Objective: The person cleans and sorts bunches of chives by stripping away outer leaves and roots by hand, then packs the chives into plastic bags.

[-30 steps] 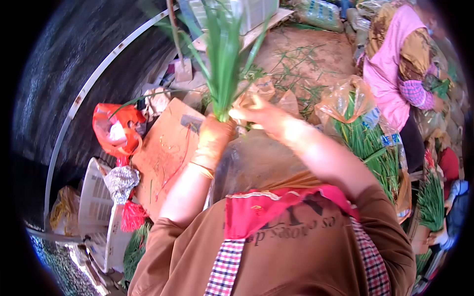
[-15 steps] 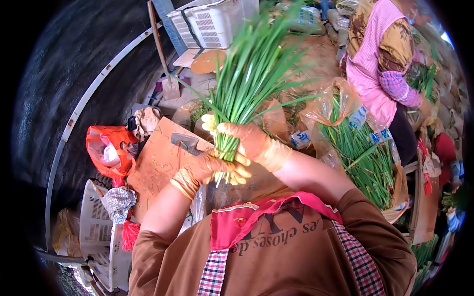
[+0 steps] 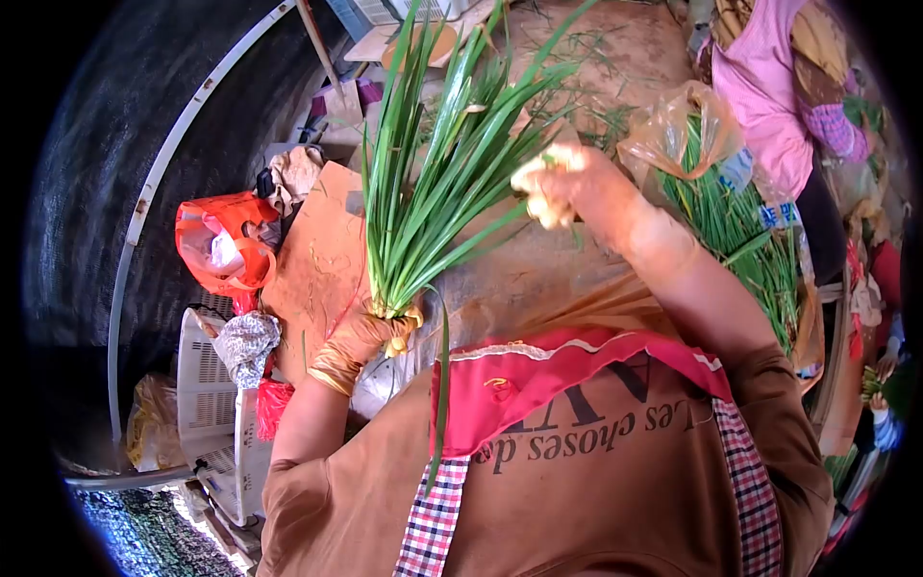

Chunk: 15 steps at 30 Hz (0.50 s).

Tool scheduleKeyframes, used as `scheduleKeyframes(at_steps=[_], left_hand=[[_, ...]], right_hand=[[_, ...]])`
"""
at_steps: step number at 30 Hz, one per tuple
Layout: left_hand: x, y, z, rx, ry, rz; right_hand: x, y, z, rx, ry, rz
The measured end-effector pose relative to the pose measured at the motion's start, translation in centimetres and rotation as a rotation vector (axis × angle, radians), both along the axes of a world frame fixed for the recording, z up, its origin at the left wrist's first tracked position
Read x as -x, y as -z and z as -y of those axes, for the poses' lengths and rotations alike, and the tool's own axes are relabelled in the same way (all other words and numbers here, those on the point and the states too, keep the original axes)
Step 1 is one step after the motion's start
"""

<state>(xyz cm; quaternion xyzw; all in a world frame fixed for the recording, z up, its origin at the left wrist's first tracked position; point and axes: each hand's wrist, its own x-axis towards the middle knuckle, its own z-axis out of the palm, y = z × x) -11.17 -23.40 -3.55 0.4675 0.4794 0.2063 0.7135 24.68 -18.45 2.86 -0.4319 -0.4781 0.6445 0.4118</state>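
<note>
A bunch of garlic chives (image 3: 423, 197), long flat green leaves fanned upward, is gripped near its base by my gloved left hand (image 3: 375, 332). One loose leaf (image 3: 442, 385) droops from the bunch down over the red apron. My right hand (image 3: 558, 188), gloved with yellowish fingertips, is apart from the stems, to the right of the leaves. Its fingers are curled together; a small green bit shows at them, too blurred to name.
An open plastic bag of chives (image 3: 731, 221) stands at the right, near a person in a pink apron (image 3: 764, 96). On the left are an orange-red bag (image 3: 221, 245), a white crate (image 3: 207, 385) and a brown board (image 3: 312, 274). A spade (image 3: 341, 101) leans behind.
My right hand has let go of the bunch and moved off to the right. My left hand and the bunch have shifted left and lower. The camera view has tipped downward.
</note>
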Motion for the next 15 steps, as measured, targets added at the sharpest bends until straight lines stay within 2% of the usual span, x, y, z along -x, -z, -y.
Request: scheduleKeyframes(at_steps=[2, 3, 4, 6, 7, 9, 10, 12, 13, 15], left_hand=[[-0.2, 0.3, 0.7, 0.014, 0.008, -0.011], [-0.3, 0.9, 1.2, -0.052, 0.003, -0.031], [-1.0, 1.1, 1.5, -0.227, 0.026, -0.129], [-1.2, 1.1, 2.1, -0.097, -0.007, -0.103], [-1.3, 1.5, 2.2, -0.128, -0.018, -0.160], [-1.3, 2.6, 2.5, -0.187, -0.041, -0.274], [-1.5, 2.1, 2.5, -0.115, -0.043, -0.300], [-2.5, 0.7, 2.5, 0.027, -0.050, -0.342], [-2.8, 0.8, 2.6, 0.009, -0.066, -0.325], [-3.4, 0.9, 2.9, -0.059, -0.093, -0.297]], right_hand=[[0.6, 0.8, -0.6, 0.056, 0.041, -0.094], [0.9, 1.3, -0.9, 0.078, 0.060, -0.137], [1.1, 2.0, -1.1, 0.088, 0.085, -0.133], [1.7, 3.3, -1.5, 0.111, 0.128, -0.125], [1.1, 3.3, -1.4, 0.072, 0.067, -0.039], [-0.2, 5.0, -1.9, -0.619, 0.166, 0.836], [-1.0, 5.8, -2.2, -0.971, 0.205, 1.269], [-3.2, 4.5, -2.9, -0.726, 0.229, 1.526], [-4.0, 3.3, -2.1, -0.533, 0.278, 1.310], [-3.7, -0.8, -0.5, -0.442, 0.025, 1.407]])
